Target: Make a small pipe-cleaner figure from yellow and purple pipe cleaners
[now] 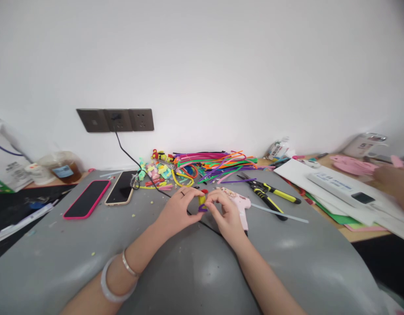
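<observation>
Between my two hands is a small pipe cleaner figure [202, 201], yellow in the middle with red at its top and a purple loop low down. My left hand [183, 204] pinches it from the left with thumb and fingers. From the right, my right hand [225, 213] closes thumb and forefinger at its purple part. Just beyond my right hand lies a pale pink glue gun [240, 202], partly hidden by that hand. A clear glue stick [280, 213] juts out from its back. Yellow-and-black pliers [269, 194] rest to the right of it.
Bundled pipe cleaners [218, 164] and small coloured pieces [156, 170] lie along the wall. Two phones [87, 200] sit at left. A black cable [126, 153] runs from the socket [115, 120] under my hands. Papers [320, 188] and another person's hand [392, 183] are at right.
</observation>
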### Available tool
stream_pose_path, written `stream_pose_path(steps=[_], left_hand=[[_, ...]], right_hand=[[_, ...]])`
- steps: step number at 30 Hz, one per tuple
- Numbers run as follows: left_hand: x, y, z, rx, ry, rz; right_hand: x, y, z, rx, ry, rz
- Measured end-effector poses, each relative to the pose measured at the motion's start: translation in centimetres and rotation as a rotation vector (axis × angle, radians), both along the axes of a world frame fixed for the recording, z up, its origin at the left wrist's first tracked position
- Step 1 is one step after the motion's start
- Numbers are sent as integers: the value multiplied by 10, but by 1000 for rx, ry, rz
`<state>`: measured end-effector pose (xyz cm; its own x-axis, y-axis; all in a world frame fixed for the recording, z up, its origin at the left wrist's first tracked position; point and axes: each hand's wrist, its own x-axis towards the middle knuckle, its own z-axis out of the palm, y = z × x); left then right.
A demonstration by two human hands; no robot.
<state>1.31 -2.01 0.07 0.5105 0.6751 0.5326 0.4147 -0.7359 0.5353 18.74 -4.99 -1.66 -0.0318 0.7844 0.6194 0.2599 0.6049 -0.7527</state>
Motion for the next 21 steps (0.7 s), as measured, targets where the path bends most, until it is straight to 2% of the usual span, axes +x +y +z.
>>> stream_pose_path(steps=[13,17,21], left_hand=[[2,-3,2,-105,-4,-25],[4,-2,2,-261,-108,-9],[3,2,2,-468,-227,-3]], right_hand=[[-2,-3,2,78,-44,-56],[1,2,-5,39,9,-72],[4,8,-13,-98,132,-40]])
